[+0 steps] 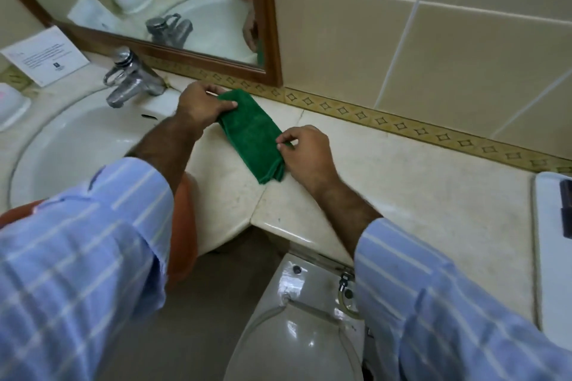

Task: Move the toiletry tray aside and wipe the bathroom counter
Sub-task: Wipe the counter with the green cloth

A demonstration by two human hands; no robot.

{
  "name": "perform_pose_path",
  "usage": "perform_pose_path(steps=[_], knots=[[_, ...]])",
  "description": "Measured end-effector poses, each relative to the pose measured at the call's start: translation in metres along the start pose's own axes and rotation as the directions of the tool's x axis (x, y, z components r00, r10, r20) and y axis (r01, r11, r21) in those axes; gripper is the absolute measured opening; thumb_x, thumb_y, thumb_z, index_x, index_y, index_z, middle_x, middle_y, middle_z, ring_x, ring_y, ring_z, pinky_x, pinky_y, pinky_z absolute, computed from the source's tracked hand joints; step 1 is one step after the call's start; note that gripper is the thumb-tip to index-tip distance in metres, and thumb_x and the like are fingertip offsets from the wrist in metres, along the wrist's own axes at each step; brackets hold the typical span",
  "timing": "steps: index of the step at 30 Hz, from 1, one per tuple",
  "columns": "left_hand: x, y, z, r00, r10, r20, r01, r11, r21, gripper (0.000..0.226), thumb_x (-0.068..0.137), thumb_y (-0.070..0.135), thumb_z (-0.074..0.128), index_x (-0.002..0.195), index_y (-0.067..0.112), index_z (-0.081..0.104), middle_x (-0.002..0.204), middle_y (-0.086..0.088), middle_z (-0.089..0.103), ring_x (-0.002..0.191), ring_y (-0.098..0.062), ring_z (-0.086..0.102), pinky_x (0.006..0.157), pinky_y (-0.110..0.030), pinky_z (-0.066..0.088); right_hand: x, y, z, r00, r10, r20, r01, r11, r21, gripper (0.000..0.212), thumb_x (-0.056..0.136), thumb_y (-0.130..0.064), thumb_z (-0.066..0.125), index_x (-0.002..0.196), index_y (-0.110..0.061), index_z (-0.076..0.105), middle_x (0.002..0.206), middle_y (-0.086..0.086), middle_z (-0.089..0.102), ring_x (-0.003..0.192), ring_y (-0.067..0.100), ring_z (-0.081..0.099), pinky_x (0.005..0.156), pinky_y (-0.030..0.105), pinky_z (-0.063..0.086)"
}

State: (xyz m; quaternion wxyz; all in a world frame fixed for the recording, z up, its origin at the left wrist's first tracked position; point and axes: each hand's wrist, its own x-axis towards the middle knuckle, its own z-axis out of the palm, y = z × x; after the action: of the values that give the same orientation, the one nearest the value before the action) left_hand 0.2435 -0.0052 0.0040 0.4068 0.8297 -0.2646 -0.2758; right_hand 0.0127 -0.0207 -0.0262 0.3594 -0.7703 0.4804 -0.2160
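Note:
A folded green cloth (253, 136) lies on the cream marble counter (418, 182), just right of the sink. My left hand (201, 105) pinches the cloth's far end near the tap. My right hand (306, 151) pinches its right edge with the fingertips. The white toiletry tray (551, 257) sits at the far right edge of the counter, partly cut off by the frame, with a dark object (567, 207) on it.
A white basin (77, 145) with a chrome tap (130, 77) is at the left. A wood-framed mirror (185, 9) hangs behind. A printed card (46, 56) and a white soap dish (12, 105) stand far left. A toilet (297, 328) is below the counter.

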Motion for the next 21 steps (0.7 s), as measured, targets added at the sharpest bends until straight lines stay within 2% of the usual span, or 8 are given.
perform_pose_path(steps=[2, 4, 5, 7, 10, 12, 16, 21], knots=[[0.01, -0.012, 0.001, 0.997, 0.066, -0.04, -0.055, 0.974, 0.219, 0.048, 0.072, 0.025, 0.09, 0.109, 0.013, 0.062, 0.103, -0.01, 0.067, 0.095, -0.026, 0.065, 0.088, -0.038, 0.058, 0.007, 0.002, 0.016, 0.997, -0.013, 0.075, 0.033, 0.96, -0.279, 0.023, 0.095, -0.014, 0.063, 0.113, -0.011, 0.077, 0.117, 0.01, 0.07, 0.112, 0.029, 0.063, 0.094, 0.035, 0.05], [0.013, -0.026, 0.006, 0.986, 0.166, -0.01, -0.144, 0.883, 0.448, 0.038, 0.081, 0.023, 0.084, 0.104, 0.013, 0.056, 0.099, -0.01, 0.062, 0.093, -0.026, 0.057, 0.084, -0.034, 0.048, 0.002, 0.004, 0.024, 0.988, -0.097, 0.122, 0.149, 0.811, -0.566, 0.025, 0.095, -0.014, 0.059, 0.115, -0.011, 0.075, 0.122, 0.011, 0.067, 0.123, 0.034, 0.054, 0.093, 0.041, 0.048], [0.013, -0.033, 0.009, 0.979, 0.205, 0.006, -0.177, 0.829, 0.53, 0.03, 0.085, 0.023, 0.081, 0.099, 0.013, 0.056, 0.099, -0.012, 0.065, 0.095, -0.028, 0.059, 0.084, -0.035, 0.047, -0.002, 0.005, 0.027, 0.979, -0.144, 0.146, 0.204, 0.753, -0.625, 0.027, 0.095, -0.015, 0.058, 0.116, -0.011, 0.074, 0.125, 0.011, 0.066, 0.128, 0.035, 0.05, 0.096, 0.043, 0.045], [0.009, -0.045, 0.016, 0.969, 0.246, 0.001, -0.182, 0.713, 0.677, 0.02, 0.092, 0.03, 0.073, 0.091, 0.011, 0.065, 0.101, -0.016, 0.07, 0.107, -0.037, 0.061, 0.088, -0.041, 0.049, -0.007, 0.008, 0.03, 0.962, -0.181, 0.206, 0.272, 0.72, -0.638, 0.032, 0.096, -0.016, 0.054, 0.123, -0.011, 0.071, 0.135, 0.011, 0.062, 0.136, 0.034, 0.044, 0.103, 0.046, 0.041], [0.001, -0.05, 0.024, 0.968, 0.246, -0.052, -0.09, 0.53, 0.843, 0.035, 0.1, 0.04, 0.057, 0.116, 0.012, 0.069, 0.124, -0.016, 0.063, 0.126, -0.04, 0.048, 0.096, -0.05, 0.044, -0.006, 0.015, 0.023, 0.958, -0.106, 0.268, 0.24, 0.809, -0.537, 0.044, 0.101, -0.025, 0.048, 0.142, -0.012, 0.058, 0.155, 0.006, 0.05, 0.151, 0.028, 0.032, 0.118, 0.047, 0.031], [-0.01, -0.046, 0.03, 0.956, 0.292, -0.034, -0.133, 0.532, 0.836, 0.046, 0.102, 0.039, 0.052, 0.133, 0.006, 0.058, 0.147, -0.018, 0.048, 0.138, -0.039, 0.038, 0.106, -0.052, 0.039, -0.01, 0.019, 0.006, 0.958, -0.054, 0.281, 0.189, 0.856, -0.482, 0.056, 0.105, -0.038, 0.043, 0.153, -0.009, 0.046, 0.165, 0.007, 0.036, 0.158, 0.026, 0.018, 0.127, 0.048, 0.019], [-0.053, -0.026, 0.064, 0.908, 0.393, 0.143, -0.394, 0.687, 0.611, 0.063, 0.101, 0.046, 0.051, 0.147, 0.004, 0.044, 0.165, -0.015, 0.031, 0.154, -0.033, 0.023, 0.125, -0.046, 0.021, -0.039, 0.047, -0.052, 0.983, 0.126, 0.135, -0.045, 0.873, -0.486, 0.078, 0.104, -0.055, 0.039, 0.163, -0.008, 0.019, 0.173, 0.013, 0.012, 0.161, 0.03, 0.002, 0.129, 0.048, 0.01], [-0.126, 0.015, 0.144, 0.723, 0.471, 0.505, -0.686, 0.573, 0.448, 0.078, 0.099, 0.06, 0.046, 0.159, 0.013, 0.03, 0.17, -0.008, 0.019, 0.158, -0.026, 0.013, 0.127, -0.038, 0.013, -0.102, 0.111, -0.133, 0.932, 0.356, -0.074, -0.342, 0.791, -0.508, 0.09, 0.1, -0.066, 0.035, 0.163, -0.005, 0.015, 0.173, 0.017, 0.003, 0.16, 0.031, -0.006, 0.129, 0.051, 0.005]])
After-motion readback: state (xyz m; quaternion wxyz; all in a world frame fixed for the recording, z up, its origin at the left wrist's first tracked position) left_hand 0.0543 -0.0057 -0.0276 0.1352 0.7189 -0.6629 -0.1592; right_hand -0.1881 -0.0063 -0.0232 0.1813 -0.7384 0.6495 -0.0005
